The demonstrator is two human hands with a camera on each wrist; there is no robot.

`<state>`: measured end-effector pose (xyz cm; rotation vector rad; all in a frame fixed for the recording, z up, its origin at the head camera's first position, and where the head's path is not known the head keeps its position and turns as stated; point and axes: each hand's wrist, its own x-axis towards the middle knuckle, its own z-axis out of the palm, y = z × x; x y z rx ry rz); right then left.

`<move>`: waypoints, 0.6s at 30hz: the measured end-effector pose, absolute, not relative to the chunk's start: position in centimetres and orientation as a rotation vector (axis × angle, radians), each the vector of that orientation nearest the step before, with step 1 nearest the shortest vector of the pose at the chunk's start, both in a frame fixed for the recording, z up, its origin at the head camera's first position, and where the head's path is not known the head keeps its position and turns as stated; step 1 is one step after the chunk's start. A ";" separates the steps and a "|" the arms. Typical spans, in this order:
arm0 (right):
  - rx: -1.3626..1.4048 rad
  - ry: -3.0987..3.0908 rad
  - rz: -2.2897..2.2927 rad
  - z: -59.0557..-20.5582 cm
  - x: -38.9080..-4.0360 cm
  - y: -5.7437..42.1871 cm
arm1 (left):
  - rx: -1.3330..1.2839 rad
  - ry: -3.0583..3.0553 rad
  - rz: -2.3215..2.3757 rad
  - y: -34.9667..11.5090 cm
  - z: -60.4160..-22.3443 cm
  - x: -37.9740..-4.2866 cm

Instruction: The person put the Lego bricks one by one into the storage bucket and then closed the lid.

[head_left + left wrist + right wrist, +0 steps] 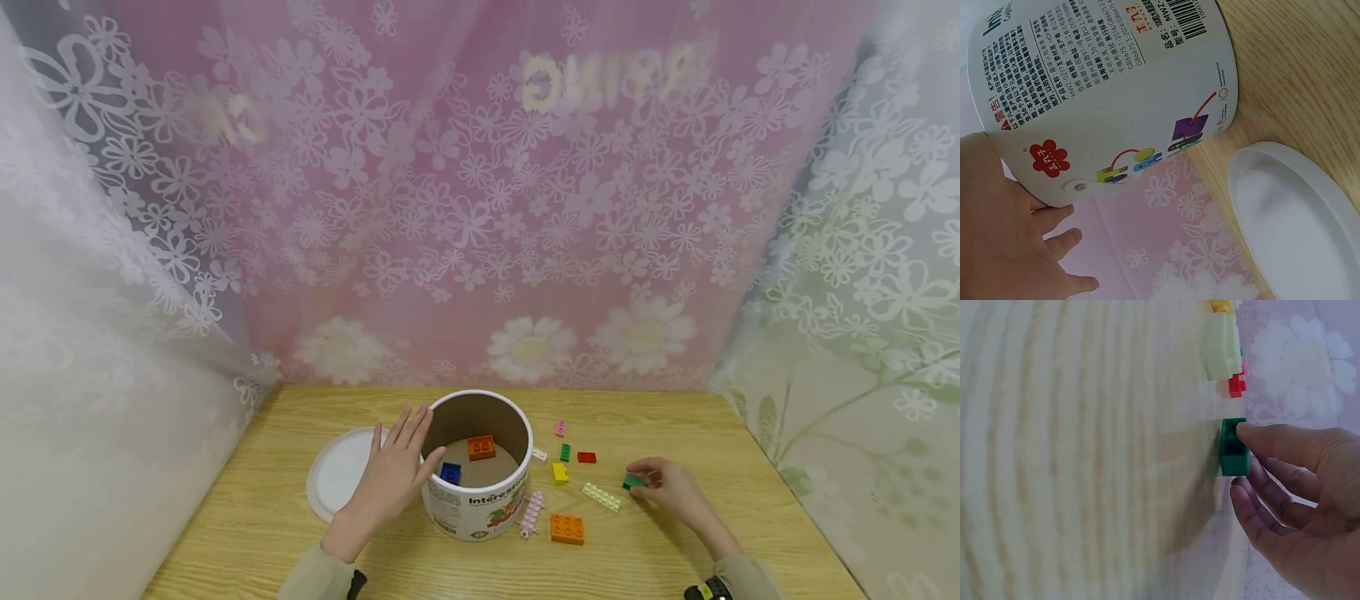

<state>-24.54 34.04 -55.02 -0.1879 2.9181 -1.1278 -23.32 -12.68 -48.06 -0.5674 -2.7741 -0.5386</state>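
Observation:
A white printed bucket (480,500) stands upright on the table, its top uncovered. Inside lie an orange toy brick (482,447) and a dark blue brick (450,473). My left hand (397,475) rests at the bucket's left rim, fingers extended; the left wrist view shows them spread beside the bucket wall (1116,94). Over on the right, my right hand (667,492) pinches a green brick (633,481) low over the table. In the right wrist view that green brick (1234,447) shows its hollow side, with the thumb at its edge.
Left of the bucket lies a white round lid (337,475). Between bucket and right hand lie loose bricks: orange (567,529), pale yellow (602,497), pink (532,513), yellow (560,473), red (587,457) and a small green one (566,452). Floral curtains (480,208) enclose the table.

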 end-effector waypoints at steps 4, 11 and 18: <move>-0.176 2.933 -1.094 -55.1 -24.6 34.0 | -0.567 -2.776 -0.549 -12.7 -48.1 -23.3; -0.186 2.938 -1.114 -54.8 -24.7 33.8 | -0.570 -2.768 -0.534 -12.7 -48.1 -23.2; -0.254 2.972 -1.208 -53.3 -24.5 33.1 | -0.574 -2.769 -0.536 -12.7 -48.1 -23.2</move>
